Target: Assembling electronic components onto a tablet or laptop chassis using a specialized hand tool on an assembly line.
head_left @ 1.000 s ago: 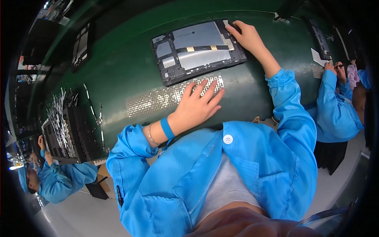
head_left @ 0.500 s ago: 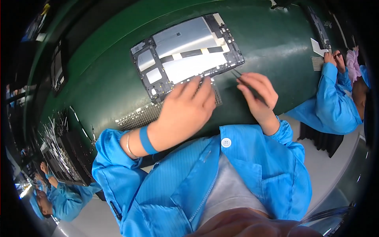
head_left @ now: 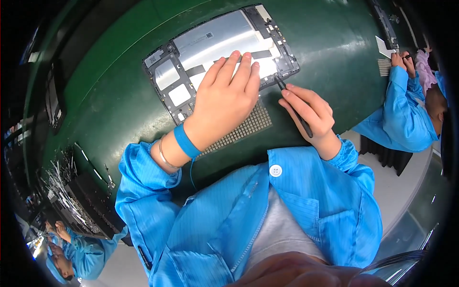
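Observation:
An opened tablet point(head_left: 205, 37), with a silver inner plate and black frame, lies tilted on the green tabletop. My left hand point(head_left: 224, 98) rests over its lower middle, fingers stretched out, covering part of the plate and the near edge. A blue band point(head_left: 185, 141) circles that wrist. In my right hand point(head_left: 315, 112), closed between thumb and fingers, is a pair of black tweezers point(head_left: 305, 127). Their tips meet the tablet's near edge close to its right corner. Whether the tips grip anything is too small to tell. Partly under my left hand lies a sheet of small square pieces point(head_left: 253, 122).
On the left stands a black rack point(head_left: 91, 201) of thin strips, with a thin rod point(head_left: 91, 162) beside it. Another dark panel point(head_left: 53, 103) lies at the far left. Co-workers in blue sit at right point(head_left: 406, 112) and lower left point(head_left: 86, 256).
My left hand has slid up from the tablet's near edge onto its plate. The tweezers in my right hand have come onto the near edge. The tablet sits slightly farther up in view.

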`<state>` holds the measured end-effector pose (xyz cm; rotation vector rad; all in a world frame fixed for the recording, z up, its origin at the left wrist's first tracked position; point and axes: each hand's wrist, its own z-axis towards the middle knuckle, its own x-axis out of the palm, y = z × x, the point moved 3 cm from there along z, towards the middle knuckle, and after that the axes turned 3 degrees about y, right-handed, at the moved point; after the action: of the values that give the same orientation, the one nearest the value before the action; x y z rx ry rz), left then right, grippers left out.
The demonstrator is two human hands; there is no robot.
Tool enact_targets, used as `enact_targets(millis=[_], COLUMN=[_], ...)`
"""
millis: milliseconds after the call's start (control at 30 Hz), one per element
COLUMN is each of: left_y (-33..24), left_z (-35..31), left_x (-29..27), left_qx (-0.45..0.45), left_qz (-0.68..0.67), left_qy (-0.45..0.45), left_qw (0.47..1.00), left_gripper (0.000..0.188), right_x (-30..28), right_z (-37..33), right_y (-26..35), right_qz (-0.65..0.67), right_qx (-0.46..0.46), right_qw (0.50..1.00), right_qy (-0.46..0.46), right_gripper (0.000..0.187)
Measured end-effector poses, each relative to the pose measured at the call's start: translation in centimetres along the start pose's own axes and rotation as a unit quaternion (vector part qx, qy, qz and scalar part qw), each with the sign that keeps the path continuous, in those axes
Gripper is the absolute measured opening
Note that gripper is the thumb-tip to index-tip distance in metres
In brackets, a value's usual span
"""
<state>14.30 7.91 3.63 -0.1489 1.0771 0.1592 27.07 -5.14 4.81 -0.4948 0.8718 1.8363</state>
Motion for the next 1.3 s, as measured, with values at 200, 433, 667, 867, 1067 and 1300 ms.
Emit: enact_targets(millis=[200, 433, 667, 867, 1067, 1300], left_y=[-0.06, -0.16, -0.05, -0.11, -0.11, -0.16], left_z=[-0.16, -0.17, -0.16, -0.05, -0.20, -0.22], left_x=[0.16, 0.10, 0.08, -0.28, 0.06, 0.02], left_qx=[0.001, 0.003, 0.003, -0.009, 0.005, 0.009], left_qz=[0.005, 0.003, 0.005, 0.000, 0.003, 0.005], left_qy=[-0.004, -0.002, -0.004, 0.022, -0.005, -0.005], left_qw=[1.000, 1.000, 1.000, 1.000, 1.000, 1.000], left_gripper=[0.032, 0.033, 0.034, 0.035, 0.034, 0.033], right_x=[0.17, 0.01, -0.10, 0.08, 0.08, 0.04], right_z=[-0.23, -0.27, -0.32, -0.06, -0.11, -0.60], right_y=[0.15, 0.38, 0.35, 0.49, 0.66, 0.45], right_qz=[-0.020, -0.028, -0.030, -0.022, -0.038, -0.034], right_qx=[-0.014, -0.016, -0.013, -0.016, -0.019, -0.034], right_qw=[1.000, 0.999, 0.999, 1.000, 0.999, 0.998], right_qy=[0.012, 0.022, -0.003, 0.011, 0.021, 0.036], right_gripper=[0.031, 0.033, 0.033, 0.032, 0.032, 0.028])
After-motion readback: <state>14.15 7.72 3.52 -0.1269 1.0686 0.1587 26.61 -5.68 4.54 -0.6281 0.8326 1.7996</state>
